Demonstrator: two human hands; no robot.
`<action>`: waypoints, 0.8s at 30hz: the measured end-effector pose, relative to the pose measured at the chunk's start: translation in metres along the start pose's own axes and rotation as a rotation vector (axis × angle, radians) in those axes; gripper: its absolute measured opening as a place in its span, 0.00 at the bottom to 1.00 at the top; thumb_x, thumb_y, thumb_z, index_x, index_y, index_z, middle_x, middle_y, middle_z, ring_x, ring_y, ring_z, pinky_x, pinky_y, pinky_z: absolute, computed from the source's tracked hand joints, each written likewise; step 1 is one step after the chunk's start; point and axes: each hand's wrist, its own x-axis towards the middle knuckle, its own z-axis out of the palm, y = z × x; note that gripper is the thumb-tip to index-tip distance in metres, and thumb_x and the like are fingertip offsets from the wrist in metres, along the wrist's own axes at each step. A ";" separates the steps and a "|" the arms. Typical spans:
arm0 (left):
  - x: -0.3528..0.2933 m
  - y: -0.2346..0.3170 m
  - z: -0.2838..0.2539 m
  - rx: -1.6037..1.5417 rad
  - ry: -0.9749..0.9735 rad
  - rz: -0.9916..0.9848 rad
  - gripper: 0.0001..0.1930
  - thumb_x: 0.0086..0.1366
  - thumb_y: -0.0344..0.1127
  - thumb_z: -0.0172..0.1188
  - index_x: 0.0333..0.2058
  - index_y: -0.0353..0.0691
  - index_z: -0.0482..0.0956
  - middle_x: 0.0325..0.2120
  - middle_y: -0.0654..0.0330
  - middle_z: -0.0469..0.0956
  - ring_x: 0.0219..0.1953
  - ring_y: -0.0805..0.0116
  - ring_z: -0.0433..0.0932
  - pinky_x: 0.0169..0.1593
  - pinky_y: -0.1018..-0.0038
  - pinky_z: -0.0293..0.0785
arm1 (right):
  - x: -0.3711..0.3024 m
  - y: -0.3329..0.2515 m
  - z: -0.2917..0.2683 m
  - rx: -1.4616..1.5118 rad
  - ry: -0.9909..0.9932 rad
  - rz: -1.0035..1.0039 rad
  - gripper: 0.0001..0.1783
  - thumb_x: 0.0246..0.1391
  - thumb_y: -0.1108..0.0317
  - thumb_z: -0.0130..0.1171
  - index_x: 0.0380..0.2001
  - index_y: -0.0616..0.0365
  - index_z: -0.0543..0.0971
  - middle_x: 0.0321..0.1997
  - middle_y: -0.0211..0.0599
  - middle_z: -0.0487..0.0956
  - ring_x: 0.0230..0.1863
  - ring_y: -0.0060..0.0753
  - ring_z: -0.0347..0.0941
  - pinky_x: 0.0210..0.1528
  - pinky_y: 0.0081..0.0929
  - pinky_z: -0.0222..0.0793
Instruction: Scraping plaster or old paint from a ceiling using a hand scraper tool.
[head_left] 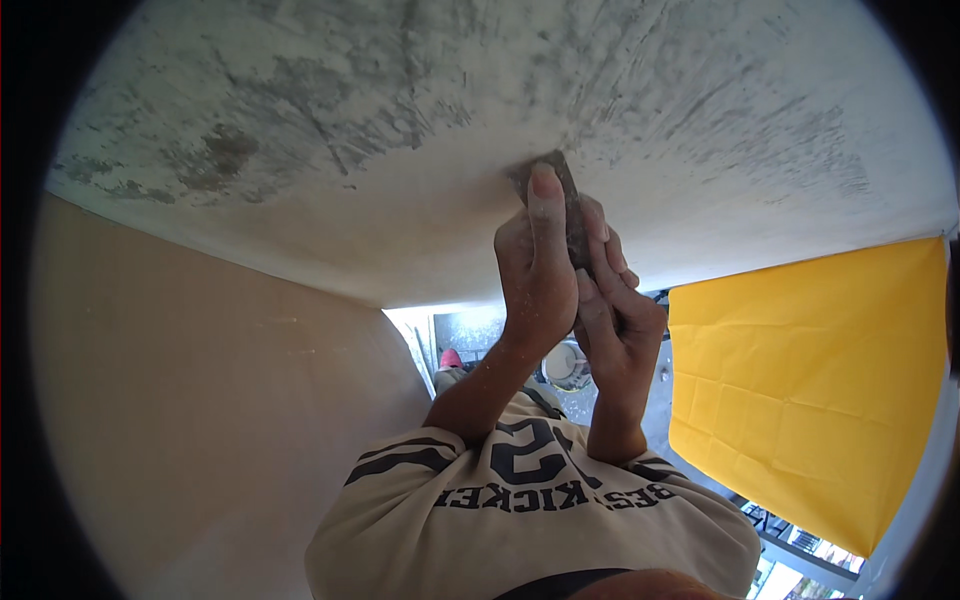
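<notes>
My left hand and my right hand are closed together around a dark, flat, rectangular sanding block. The left thumb lies along the block near its far end, while the right fingers wrap its right side and lower end. The block's far end meets a broad plastered surface; the exact contact face is hidden. Grey streaks and a brownish patch mark the far part of this surface, and the nearer band looks paler and smoother. Pale dust coats my fingers, with specks on my left forearm.
A plain beige wall rises on the left. To the right hangs a creased yellow sheet. Far below, between my arms, a round bucket stands on the dusty floor, and a pink shoe shows. Railings appear at lower right.
</notes>
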 end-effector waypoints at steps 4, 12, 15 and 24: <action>0.000 0.002 0.000 0.022 -0.028 0.004 0.31 0.73 0.61 0.39 0.23 0.37 0.69 0.14 0.58 0.71 0.15 0.69 0.75 0.22 0.73 0.78 | -0.003 -0.005 -0.002 0.096 -0.052 0.186 0.23 0.60 0.74 0.54 0.58 0.70 0.71 0.61 0.59 0.72 0.67 0.40 0.64 0.67 0.33 0.55; 0.003 -0.003 -0.005 -0.004 -0.007 0.041 0.31 0.73 0.60 0.40 0.24 0.36 0.69 0.14 0.59 0.69 0.17 0.70 0.76 0.22 0.73 0.79 | -0.002 0.000 0.002 0.100 -0.048 0.235 0.22 0.60 0.76 0.53 0.58 0.67 0.71 0.61 0.56 0.73 0.62 0.32 0.67 0.64 0.27 0.59; 0.003 -0.002 -0.005 0.027 0.046 0.038 0.31 0.73 0.60 0.40 0.24 0.36 0.69 0.14 0.60 0.68 0.16 0.70 0.75 0.22 0.73 0.79 | -0.001 0.006 0.006 0.098 -0.019 0.090 0.21 0.61 0.76 0.55 0.58 0.68 0.73 0.44 0.46 0.83 0.43 0.19 0.74 0.51 0.18 0.68; 0.005 0.003 -0.004 0.041 0.050 0.011 0.32 0.72 0.62 0.40 0.23 0.37 0.69 0.13 0.61 0.68 0.16 0.70 0.75 0.22 0.72 0.79 | 0.002 0.000 0.004 0.179 -0.096 0.322 0.23 0.61 0.74 0.53 0.59 0.67 0.71 0.59 0.56 0.75 0.66 0.33 0.64 0.69 0.31 0.51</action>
